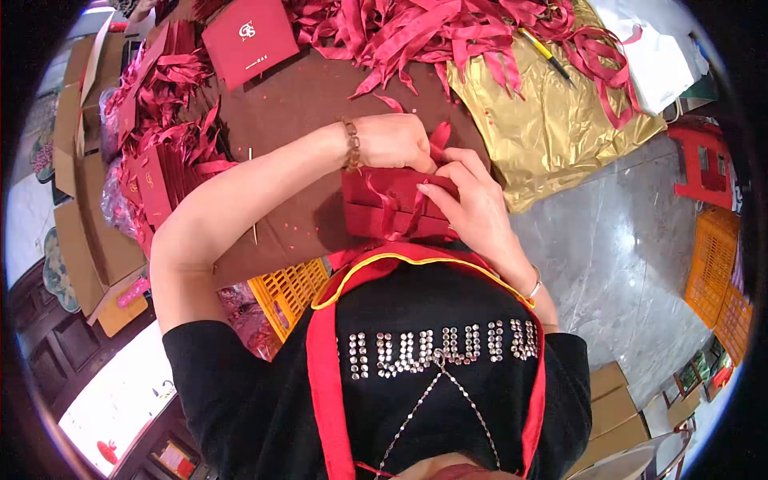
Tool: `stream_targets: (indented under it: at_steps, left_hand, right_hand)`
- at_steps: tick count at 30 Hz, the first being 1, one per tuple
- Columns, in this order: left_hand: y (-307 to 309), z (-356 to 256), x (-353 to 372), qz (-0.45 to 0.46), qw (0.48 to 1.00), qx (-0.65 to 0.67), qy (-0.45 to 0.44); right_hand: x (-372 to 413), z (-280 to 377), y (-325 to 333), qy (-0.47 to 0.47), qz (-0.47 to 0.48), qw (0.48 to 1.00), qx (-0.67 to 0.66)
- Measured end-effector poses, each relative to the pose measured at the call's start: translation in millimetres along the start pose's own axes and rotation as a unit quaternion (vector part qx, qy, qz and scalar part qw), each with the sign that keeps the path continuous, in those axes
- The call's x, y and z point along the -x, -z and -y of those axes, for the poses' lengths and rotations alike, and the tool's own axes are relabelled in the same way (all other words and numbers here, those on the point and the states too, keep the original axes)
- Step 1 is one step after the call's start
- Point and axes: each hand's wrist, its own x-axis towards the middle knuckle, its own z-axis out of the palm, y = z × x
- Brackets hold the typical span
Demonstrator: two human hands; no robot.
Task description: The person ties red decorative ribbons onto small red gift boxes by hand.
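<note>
A dark red paper bag (pixel 360 210) with red ribbon lies on the brown table close to my body. My left hand (pixel 392 142), a beaded bracelet at its wrist, is closed over the bag's far edge with its fingers pinched on red ribbon (pixel 439 138). Just to the right, my right hand (pixel 474 192) is bent over the bag's right side. Its fingers meet the left fingertips, and its thumb presses near a hanging ribbon loop (pixel 416 214). Fingers partly hide exactly what each hand pinches.
Red ribbons (pixel 400 36) are heaped at the far edge beside a flat red bag (pixel 250 40). Stacked red bags (pixel 156 188) stand left. Gold sheeting (pixel 544 120) with a yellow-black pen (pixel 548 56) lies right. A yellow crate (pixel 288 296) sits below the table edge.
</note>
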Motion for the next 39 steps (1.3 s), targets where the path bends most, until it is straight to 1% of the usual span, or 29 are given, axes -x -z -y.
stream_targets:
  at_steps: [1,2,4,6,8,10,11,13,16,18,19,20,22,23,24,25,26,27,28,29,31,33,34,35,37,38,39]
  left_hand:
    - [0,0,0,0.000,1.000,0.006,0.018]
    - [-1,5,-2,0.001,1.000,0.005,0.018]
    - [-5,13,-7,-0.005,0.994,0.109,-0.028]
    - [-6,10,-5,-0.021,0.994,0.110,-0.021]
    - [-7,11,-5,-0.038,0.993,0.109,-0.016]
    - [-11,18,-11,-0.068,0.992,0.055,-0.095]
    - [-13,20,-12,-0.067,0.992,0.055,-0.096]
    - [-15,19,-11,-0.094,0.991,0.032,-0.090]
    - [-23,23,-13,-0.125,0.989,0.045,-0.070]
    - [-24,22,-10,-0.130,0.989,0.052,-0.057]
    - [-25,22,-10,-0.134,0.988,0.058,-0.044]
    - [-27,24,-12,-0.134,0.988,0.059,-0.045]
    - [-30,29,-15,-0.167,0.982,0.055,-0.068]
    - [-26,32,-16,-0.167,0.982,0.056,-0.067]
    - [-19,33,-16,-0.186,0.976,0.103,-0.050]
    - [-13,31,-15,-0.204,0.967,0.149,-0.034]
    - [-11,28,-12,-0.208,0.949,0.231,-0.046]
    - [-4,19,-7,-0.210,0.944,0.251,-0.034]
    - [1,21,-9,-0.220,0.938,0.260,-0.066]
    - [7,23,-11,-0.230,0.930,0.268,-0.097]
    - [13,16,-16,-0.244,0.926,0.278,-0.078]
    - [26,10,-23,-0.299,0.895,0.310,-0.112]
    - [35,7,-24,-0.283,0.871,0.380,-0.128]
    - [38,5,-27,-0.285,0.870,0.381,-0.129]
    - [42,-6,-35,-0.314,0.870,0.359,-0.128]
    - [40,-12,-37,-0.306,0.878,0.350,-0.117]
    - [37,-15,-41,-0.305,0.878,0.346,-0.129]
  right_hand:
    - [-1,-1,0,0.000,-0.002,1.000,0.000]
    - [-1,-1,0,-0.006,0.001,1.000,0.001]
    - [0,-4,-1,-0.011,0.004,1.000,0.002]
    - [1,-7,-5,-0.010,-0.016,1.000,-0.008]
    - [0,-6,-1,-0.005,-0.005,1.000,-0.006]
    - [-1,-6,0,-0.001,0.004,1.000,-0.003]
    - [-1,-6,-1,-0.004,0.002,1.000,0.004]
    - [-2,-7,-1,-0.006,0.001,1.000,0.010]
    - [-4,-6,0,-0.019,0.018,1.000,0.005]
    - [-5,-5,4,-0.022,0.051,0.998,-0.001]
    - [-5,-7,6,-0.023,0.052,0.998,0.000]
    - [-7,-10,7,-0.024,0.066,0.997,-0.011]
    - [-9,-12,9,-0.023,0.080,0.996,-0.022]
    - [-9,-12,11,-0.014,0.102,0.993,-0.064]
    - [-9,-11,12,-0.005,0.124,0.987,-0.104]
    - [-10,-11,12,-0.005,0.124,0.987,-0.102]
    - [-10,-10,11,-0.007,0.124,0.987,-0.106]
    - [-10,-9,10,-0.008,0.124,0.986,-0.111]
    - [-11,-7,10,-0.033,0.116,0.987,-0.102]
    - [-12,-7,11,-0.031,0.118,0.987,-0.103]
    - [-13,-7,11,-0.033,0.135,0.986,-0.090]
    - [-13,-7,9,-0.015,0.132,0.986,-0.097]
    - [-13,-6,8,-0.001,0.126,0.987,-0.102]
    - [-13,-6,8,0.013,0.120,0.987,-0.106]
    - [-12,-6,8,0.008,0.121,0.987,-0.105]
    - [-12,-6,8,0.002,0.120,0.987,-0.105]
    - [-12,-6,9,0.004,0.121,0.987,-0.105]
